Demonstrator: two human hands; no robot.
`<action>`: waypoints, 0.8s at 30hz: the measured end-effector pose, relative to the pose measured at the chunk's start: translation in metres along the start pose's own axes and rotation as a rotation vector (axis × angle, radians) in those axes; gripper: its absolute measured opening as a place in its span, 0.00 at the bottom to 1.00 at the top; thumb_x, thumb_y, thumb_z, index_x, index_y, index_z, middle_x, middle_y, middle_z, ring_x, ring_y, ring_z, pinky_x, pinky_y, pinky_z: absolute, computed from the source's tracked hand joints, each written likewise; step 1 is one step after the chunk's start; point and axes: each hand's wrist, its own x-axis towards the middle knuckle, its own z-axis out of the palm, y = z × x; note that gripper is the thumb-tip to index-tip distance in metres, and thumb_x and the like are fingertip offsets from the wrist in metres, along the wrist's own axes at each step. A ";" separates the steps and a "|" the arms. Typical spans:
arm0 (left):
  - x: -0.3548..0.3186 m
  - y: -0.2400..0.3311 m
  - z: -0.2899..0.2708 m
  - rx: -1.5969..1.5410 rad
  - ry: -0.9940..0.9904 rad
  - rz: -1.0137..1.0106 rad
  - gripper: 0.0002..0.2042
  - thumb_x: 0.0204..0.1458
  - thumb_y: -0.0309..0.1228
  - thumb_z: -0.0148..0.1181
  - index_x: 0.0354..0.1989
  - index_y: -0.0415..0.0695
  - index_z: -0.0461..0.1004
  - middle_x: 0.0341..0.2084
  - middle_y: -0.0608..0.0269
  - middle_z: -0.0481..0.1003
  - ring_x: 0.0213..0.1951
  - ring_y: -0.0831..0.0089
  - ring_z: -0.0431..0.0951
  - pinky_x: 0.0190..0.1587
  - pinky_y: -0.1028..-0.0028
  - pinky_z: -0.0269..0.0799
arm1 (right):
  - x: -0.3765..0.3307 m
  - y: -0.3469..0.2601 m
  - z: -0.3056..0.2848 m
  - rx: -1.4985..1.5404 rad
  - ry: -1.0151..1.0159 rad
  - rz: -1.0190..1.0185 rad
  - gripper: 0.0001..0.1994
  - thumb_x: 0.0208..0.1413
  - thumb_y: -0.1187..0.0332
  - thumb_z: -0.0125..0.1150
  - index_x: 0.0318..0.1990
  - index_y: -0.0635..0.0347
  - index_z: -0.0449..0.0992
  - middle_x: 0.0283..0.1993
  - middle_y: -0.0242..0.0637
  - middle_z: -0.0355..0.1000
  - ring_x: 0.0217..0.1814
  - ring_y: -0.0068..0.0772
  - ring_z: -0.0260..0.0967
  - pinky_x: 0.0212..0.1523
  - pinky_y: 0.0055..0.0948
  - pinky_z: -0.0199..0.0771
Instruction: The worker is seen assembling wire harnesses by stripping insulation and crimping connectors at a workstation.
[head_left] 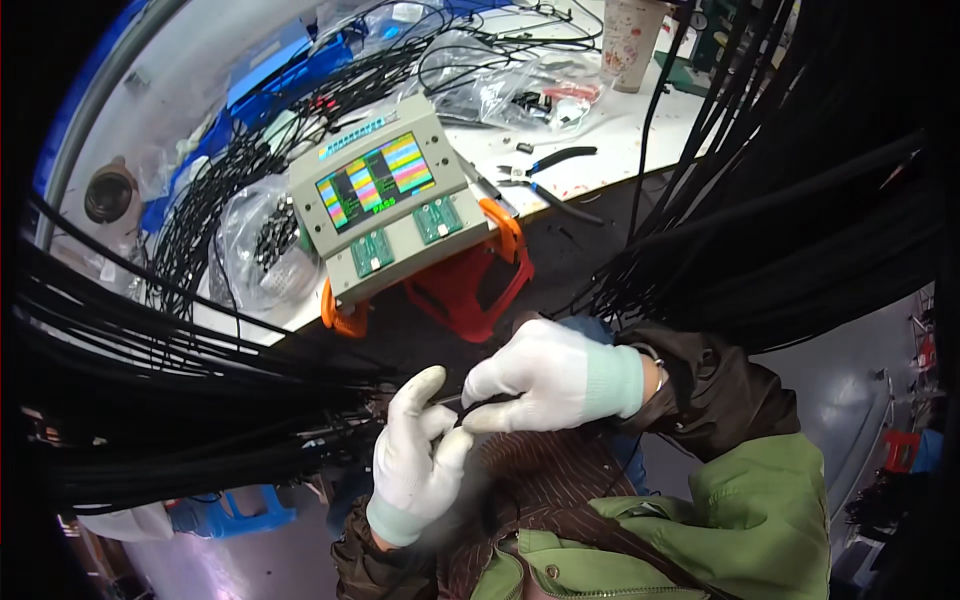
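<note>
My gloved right hand (pixel 555 375) pinches a thin black cable (pixel 463 409) between thumb and fingers, in front of my chest. Only a short dark stretch of it shows; the rest is hidden by the gloves and dark clothing. Meeting it from the left, my gloved left hand (pixel 412 462) closes thumb and middle finger at the same cable, its index finger raised. Beyond the hands, a beige tester (pixel 345 268) with a lit colour screen (pixel 378 180) sits tilted at the table edge. Two green circuit boards (pixel 373 252) are mounted on its front, and orange clamps (pixel 505 232) grip its lower corners.
Thick bundles of black cables hang on the left (pixel 130 440) and right (pixel 740 260). On the white table lie cutting pliers (pixel 540 172), plastic bags (pixel 265 240) of small black parts and a patterned cup (pixel 630 45). A red plastic frame (pixel 470 315) is below the tester.
</note>
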 end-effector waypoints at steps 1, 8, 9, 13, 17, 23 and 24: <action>0.002 0.004 -0.002 0.003 -0.003 -0.046 0.23 0.45 0.24 0.56 0.52 0.35 0.60 0.19 0.63 0.70 0.21 0.72 0.71 0.29 0.76 0.68 | 0.000 0.001 -0.002 -0.021 -0.051 -0.009 0.07 0.44 0.70 0.62 0.27 0.64 0.73 0.20 0.42 0.70 0.19 0.36 0.69 0.23 0.26 0.68; 0.005 -0.014 -0.025 0.149 0.021 0.047 0.11 0.44 0.23 0.55 0.37 0.36 0.73 0.23 0.57 0.75 0.22 0.69 0.74 0.28 0.75 0.69 | -0.002 0.018 -0.049 0.151 0.347 0.134 0.07 0.46 0.70 0.59 0.28 0.66 0.74 0.20 0.36 0.72 0.19 0.25 0.67 0.21 0.23 0.66; 0.002 -0.015 -0.027 0.132 0.033 -0.051 0.09 0.44 0.22 0.54 0.35 0.36 0.74 0.22 0.59 0.75 0.21 0.72 0.72 0.27 0.76 0.68 | -0.006 0.022 -0.067 0.234 0.499 0.251 0.08 0.49 0.69 0.57 0.29 0.67 0.74 0.20 0.34 0.71 0.19 0.22 0.65 0.21 0.22 0.65; -0.003 -0.023 -0.027 0.102 -0.008 -0.171 0.07 0.45 0.22 0.51 0.32 0.35 0.75 0.20 0.61 0.74 0.18 0.78 0.70 0.24 0.80 0.65 | -0.010 0.071 -0.134 0.134 1.000 0.227 0.13 0.55 0.64 0.52 0.33 0.69 0.73 0.21 0.31 0.69 0.20 0.17 0.62 0.23 0.18 0.63; 0.002 -0.030 -0.018 0.054 -0.141 -0.070 0.07 0.46 0.22 0.51 0.32 0.35 0.73 0.17 0.63 0.72 0.17 0.79 0.69 0.22 0.81 0.64 | -0.017 0.122 -0.191 -0.218 1.221 0.392 0.13 0.57 0.64 0.50 0.33 0.67 0.74 0.21 0.29 0.68 0.23 0.16 0.62 0.25 0.18 0.63; 0.005 -0.028 -0.010 -0.070 -0.151 -0.267 0.06 0.47 0.23 0.51 0.31 0.34 0.71 0.14 0.64 0.69 0.17 0.80 0.69 0.22 0.81 0.63 | -0.033 0.183 -0.239 -0.669 1.251 0.778 0.14 0.51 0.59 0.53 0.38 0.58 0.76 0.33 0.41 0.73 0.35 0.36 0.70 0.38 0.29 0.68; 0.005 -0.029 -0.010 -0.070 -0.153 -0.265 0.06 0.47 0.23 0.51 0.31 0.34 0.71 0.14 0.64 0.69 0.17 0.80 0.69 0.22 0.81 0.63 | -0.033 0.188 -0.244 -0.735 1.262 0.841 0.15 0.49 0.57 0.53 0.38 0.56 0.77 0.36 0.44 0.74 0.40 0.43 0.72 0.43 0.32 0.69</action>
